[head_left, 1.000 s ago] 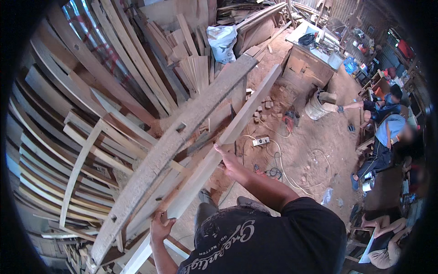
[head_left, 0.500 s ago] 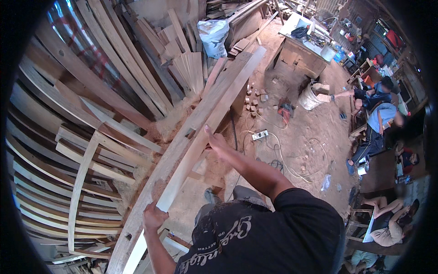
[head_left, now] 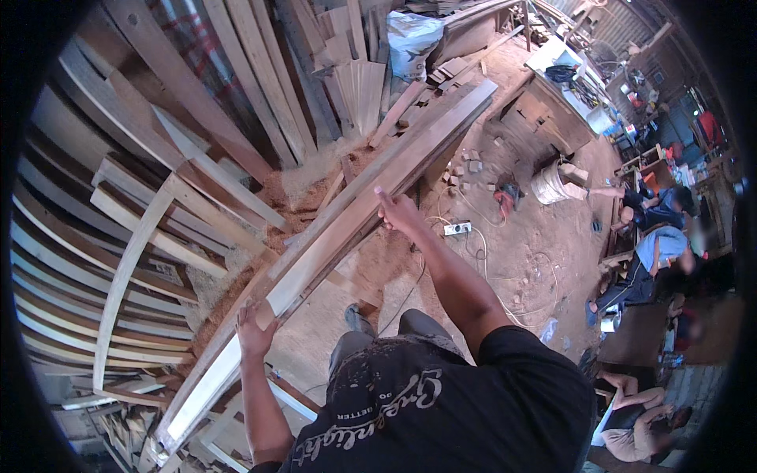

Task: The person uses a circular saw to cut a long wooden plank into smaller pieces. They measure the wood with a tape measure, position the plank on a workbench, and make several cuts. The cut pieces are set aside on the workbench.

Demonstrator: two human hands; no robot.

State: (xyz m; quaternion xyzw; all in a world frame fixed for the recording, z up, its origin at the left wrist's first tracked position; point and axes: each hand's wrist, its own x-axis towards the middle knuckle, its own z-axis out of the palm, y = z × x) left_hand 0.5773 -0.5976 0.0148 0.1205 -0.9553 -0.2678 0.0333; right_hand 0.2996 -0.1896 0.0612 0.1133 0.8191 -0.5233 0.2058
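Observation:
A long wooden board (head_left: 324, 250) runs diagonally from lower left to upper right, lying broad face up along a long timber beam (head_left: 341, 186). On the board's lower part rests my left hand (head_left: 256, 329), open, its fingers stretched across the face. Farther up, my right hand (head_left: 400, 213) is at the near edge, with one digit extended onto the face and the other fingers curled at the edge. The underside of that grip is hidden. Light glares off the board's lower end.
Curved wooden pieces (head_left: 130, 268) are stacked at left, with planks leaning behind. Beyond the board lie wood blocks (head_left: 471, 166), a red power tool (head_left: 507, 197), a power strip (head_left: 457, 229) with cables and a white bucket (head_left: 550, 183). Several people sit at right.
The board has turned from a tilted position to lie flatter along the beam. My left fingers have spread from a clasp onto its face. The whole view has shifted slightly.

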